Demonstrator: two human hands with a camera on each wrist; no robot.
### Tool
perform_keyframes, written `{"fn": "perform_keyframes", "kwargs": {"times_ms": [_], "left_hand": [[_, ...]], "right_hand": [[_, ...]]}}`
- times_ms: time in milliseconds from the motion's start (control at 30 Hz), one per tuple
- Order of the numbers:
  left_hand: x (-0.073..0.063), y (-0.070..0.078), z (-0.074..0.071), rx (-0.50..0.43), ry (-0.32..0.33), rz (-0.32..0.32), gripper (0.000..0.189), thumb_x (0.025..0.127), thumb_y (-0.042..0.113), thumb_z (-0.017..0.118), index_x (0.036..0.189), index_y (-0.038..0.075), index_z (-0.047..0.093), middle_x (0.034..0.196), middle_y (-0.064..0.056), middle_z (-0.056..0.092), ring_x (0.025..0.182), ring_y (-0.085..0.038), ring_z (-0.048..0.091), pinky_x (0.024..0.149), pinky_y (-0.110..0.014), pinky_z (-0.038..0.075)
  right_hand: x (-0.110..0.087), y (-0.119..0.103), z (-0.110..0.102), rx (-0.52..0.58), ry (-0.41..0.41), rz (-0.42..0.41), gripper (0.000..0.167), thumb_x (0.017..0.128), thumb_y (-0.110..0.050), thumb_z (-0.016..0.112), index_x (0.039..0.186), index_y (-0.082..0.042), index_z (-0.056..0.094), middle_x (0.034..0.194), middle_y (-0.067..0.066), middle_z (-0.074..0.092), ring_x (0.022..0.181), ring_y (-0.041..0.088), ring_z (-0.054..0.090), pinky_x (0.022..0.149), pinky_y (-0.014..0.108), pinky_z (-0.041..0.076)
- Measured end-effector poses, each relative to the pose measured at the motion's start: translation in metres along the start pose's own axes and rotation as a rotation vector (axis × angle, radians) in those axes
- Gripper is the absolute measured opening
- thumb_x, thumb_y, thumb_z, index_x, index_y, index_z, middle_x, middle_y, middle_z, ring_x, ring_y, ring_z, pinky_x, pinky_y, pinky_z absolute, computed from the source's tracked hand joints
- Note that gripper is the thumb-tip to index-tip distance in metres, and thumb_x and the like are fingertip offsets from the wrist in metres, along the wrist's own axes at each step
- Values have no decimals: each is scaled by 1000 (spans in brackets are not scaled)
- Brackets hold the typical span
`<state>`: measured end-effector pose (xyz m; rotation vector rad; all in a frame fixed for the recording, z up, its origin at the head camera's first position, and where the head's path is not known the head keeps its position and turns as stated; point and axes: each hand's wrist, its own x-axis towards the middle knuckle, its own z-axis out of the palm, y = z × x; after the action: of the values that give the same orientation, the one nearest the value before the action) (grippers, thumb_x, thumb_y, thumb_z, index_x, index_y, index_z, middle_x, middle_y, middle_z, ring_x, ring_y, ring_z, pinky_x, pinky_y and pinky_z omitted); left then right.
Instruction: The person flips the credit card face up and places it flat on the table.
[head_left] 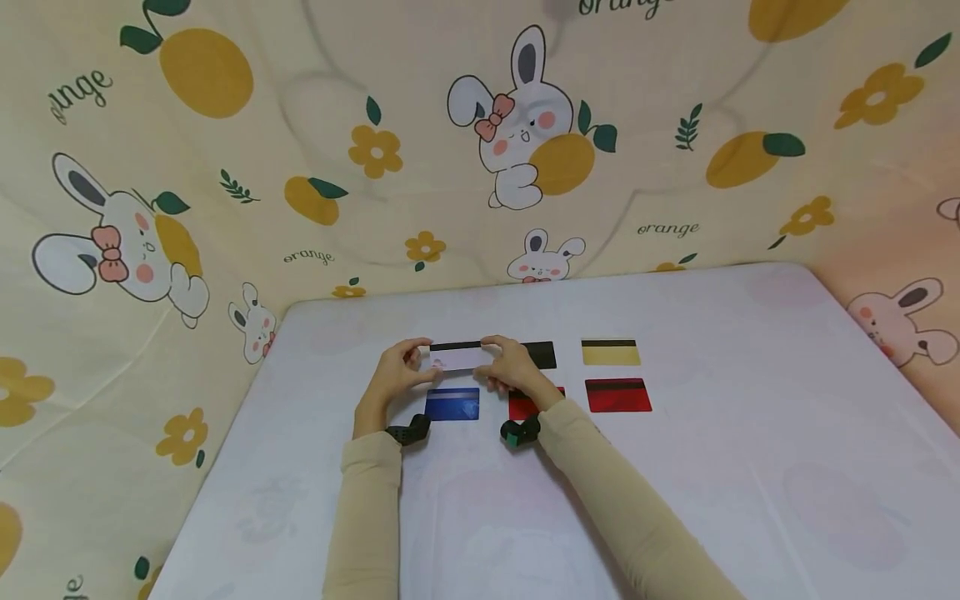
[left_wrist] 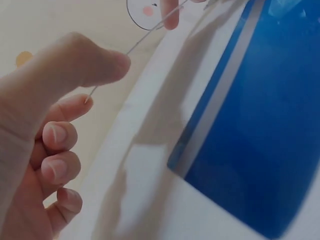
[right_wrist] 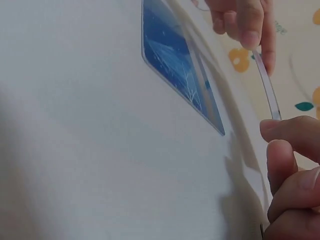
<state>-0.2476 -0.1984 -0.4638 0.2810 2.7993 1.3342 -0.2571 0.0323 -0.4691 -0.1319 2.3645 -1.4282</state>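
A pale card with a black magnetic stripe [head_left: 456,358] is held up over the back of the table. My left hand [head_left: 396,369] pinches its left end between thumb and fingers, while my right hand [head_left: 516,367] pinches the right end. Both wrist views show this pale card [right_wrist: 268,90] nearly edge-on, and its shadow falls on the white cloth. Just in front of it lies a blue card with a silvery stripe [head_left: 452,404]. A red card [head_left: 523,406] is partly covered by my right wrist, and a black card [head_left: 542,355] sticks out behind that hand.
Farther right lie a gold card with a dark stripe [head_left: 611,353] and another red card [head_left: 618,396], one behind the other. The white-covered table [head_left: 712,492] meets a patterned cloth backdrop [head_left: 420,192] at its far edge. Each wrist wears a small black camera.
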Motion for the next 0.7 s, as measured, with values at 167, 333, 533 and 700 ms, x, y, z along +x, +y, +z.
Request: {"fn": "perform_keyframes", "kwargs": {"times_ms": [167, 333, 533, 700], "left_hand": [[-3, 3, 0, -17, 9, -3, 53, 73, 11, 80, 122, 3, 63, 78, -2, 42, 73, -14, 39, 68, -24, 34], [-7, 5, 0, -27, 28, 18, 53, 73, 11, 79, 123, 3, 63, 78, -4, 43, 74, -14, 40, 68, -23, 34], [-10, 4, 1, -50, 51, 40, 53, 74, 11, 79, 124, 4, 63, 78, -1, 42, 75, -13, 40, 68, -22, 34], [-11, 5, 0, -67, 57, 45, 53, 75, 9, 78, 125, 5, 63, 78, 0, 41, 73, -11, 39, 68, -21, 34]], "right_hand": [[-4, 4, 1, 70, 10, -38, 65, 82, -15, 73, 141, -14, 46, 52, -3, 56, 38, 8, 44, 40, 20, 37], [-8, 5, 3, 146, 18, -60, 67, 83, -14, 73, 143, -16, 43, 54, -3, 57, 39, 8, 44, 42, 21, 37], [-12, 4, 4, 190, 37, -117, 68, 83, -10, 73, 144, -14, 43, 53, -4, 57, 39, 8, 44, 42, 21, 36], [-13, 5, 4, 207, 47, -159, 68, 83, -10, 73, 144, -13, 43, 52, -5, 57, 38, 8, 44, 42, 21, 36]]}}
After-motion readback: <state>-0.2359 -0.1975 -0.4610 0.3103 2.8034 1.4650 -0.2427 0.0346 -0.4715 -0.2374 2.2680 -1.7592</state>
